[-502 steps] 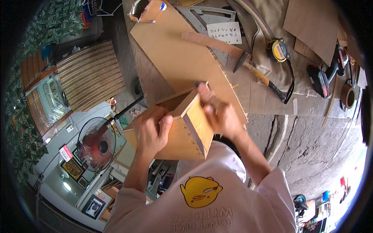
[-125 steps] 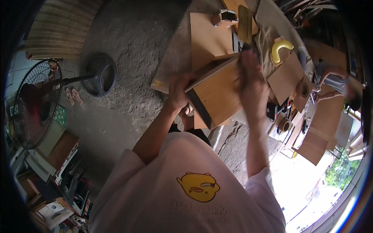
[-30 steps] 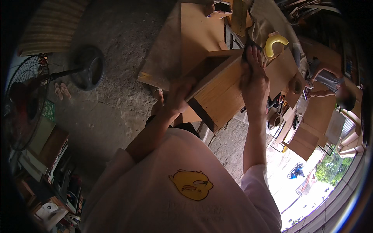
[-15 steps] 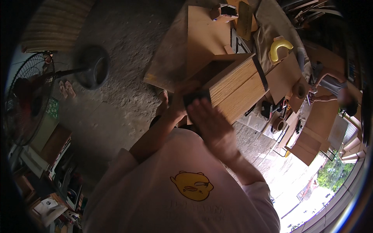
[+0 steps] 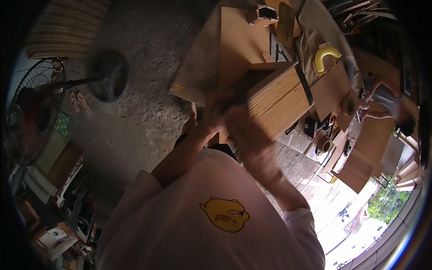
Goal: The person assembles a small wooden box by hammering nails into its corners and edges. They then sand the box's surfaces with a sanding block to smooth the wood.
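Observation:
A box with wood-grain sides (image 5: 279, 101) and dark strips along its edges tilts in front of me, its open side facing up and left. At its near left corner, in shadow, my left hand (image 5: 215, 116) grips the box; its fingertips are hard to make out. Over the near end of the box lies my right hand (image 5: 246, 130), covering most of the dark strip there. Motion smears its fingers, so their shape does not show.
Behind the box is a table with cardboard sheets (image 5: 240, 38) and a yellow curved object (image 5: 325, 58). Tape rolls (image 5: 325, 144) and tools sit to the right, where another person (image 5: 389, 105) works. A standing fan (image 5: 33, 108) and sandals (image 5: 79, 101) are at left.
My right hand has slid across the near end of the box toward its left corner and is now more blurred. The box and my left hand stay almost where they were.

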`<action>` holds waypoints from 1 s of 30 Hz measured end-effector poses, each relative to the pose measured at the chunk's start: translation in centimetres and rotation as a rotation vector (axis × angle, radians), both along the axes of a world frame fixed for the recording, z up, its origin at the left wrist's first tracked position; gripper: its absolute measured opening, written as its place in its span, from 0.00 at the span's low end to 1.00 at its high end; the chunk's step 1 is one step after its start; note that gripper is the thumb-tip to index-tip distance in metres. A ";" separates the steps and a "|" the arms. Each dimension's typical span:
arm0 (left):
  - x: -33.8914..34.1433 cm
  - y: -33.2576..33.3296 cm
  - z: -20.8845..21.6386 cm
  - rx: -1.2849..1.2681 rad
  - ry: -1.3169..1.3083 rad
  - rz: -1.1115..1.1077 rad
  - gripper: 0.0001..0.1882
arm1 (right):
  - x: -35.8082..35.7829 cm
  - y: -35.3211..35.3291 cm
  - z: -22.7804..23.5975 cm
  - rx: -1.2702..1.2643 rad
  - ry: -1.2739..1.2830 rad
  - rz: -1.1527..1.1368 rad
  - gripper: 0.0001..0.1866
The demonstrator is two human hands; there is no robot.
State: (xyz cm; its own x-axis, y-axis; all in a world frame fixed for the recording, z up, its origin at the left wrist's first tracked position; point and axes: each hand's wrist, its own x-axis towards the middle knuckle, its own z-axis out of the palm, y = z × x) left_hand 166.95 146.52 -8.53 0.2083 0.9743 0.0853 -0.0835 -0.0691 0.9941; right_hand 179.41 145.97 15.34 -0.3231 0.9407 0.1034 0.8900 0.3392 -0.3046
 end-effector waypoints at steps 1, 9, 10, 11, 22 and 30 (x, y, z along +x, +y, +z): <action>0.0 -0.3 -0.4 0.050 0.029 0.035 0.13 | -0.1 0.0 0.2 0.006 -0.031 0.052 0.23; -0.9 2.0 2.2 0.253 0.113 0.003 0.19 | 3.0 1.5 -0.8 0.072 -0.092 -0.125 0.24; -1.1 1.9 2.1 0.223 0.066 0.013 0.20 | 0.5 -1.0 0.0 -0.009 -0.052 -0.067 0.23; -1.0 2.2 2.7 0.078 -0.093 -0.044 0.22 | -0.1 -2.4 0.4 -0.064 -0.039 -0.033 0.23; -0.1 3.0 6.1 0.451 0.331 0.343 0.13 | -0.2 -3.0 0.3 -0.056 -0.065 -0.057 0.23; -0.6 2.6 4.2 0.338 0.358 0.193 0.13 | 5.2 1.3 -0.8 0.079 -0.093 -0.278 0.21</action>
